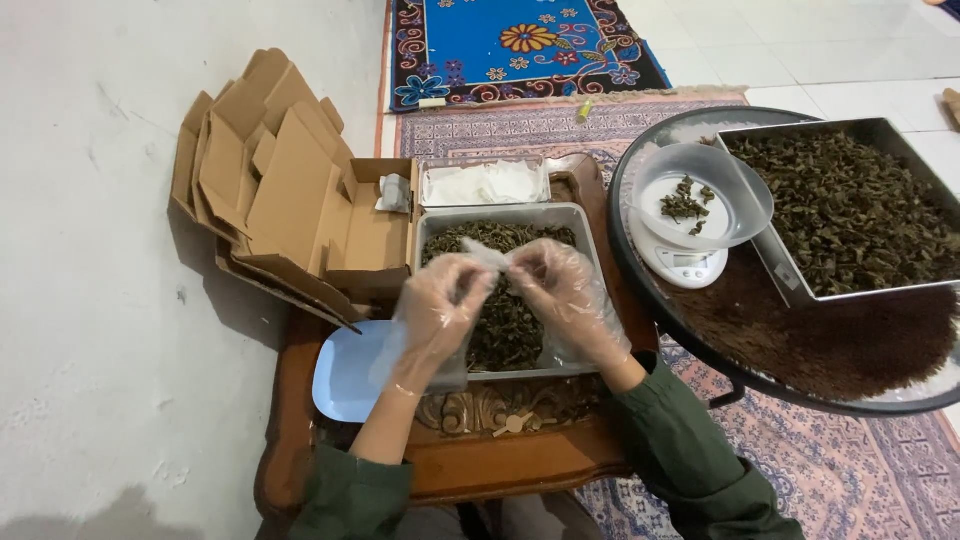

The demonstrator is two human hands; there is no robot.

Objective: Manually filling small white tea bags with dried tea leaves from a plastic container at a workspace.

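Both gloved hands, left hand (435, 305) and right hand (560, 290), pinch a small clear pouch (487, 257) above the leaf tray (590, 235); slippery gloves could likely drop it.

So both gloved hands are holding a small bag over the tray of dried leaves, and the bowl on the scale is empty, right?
Not quite. The head view shows the bowl on the scale holding a few dried leaves. The rest stands: both gloved hands, left and right, hold the small bag over the tray.
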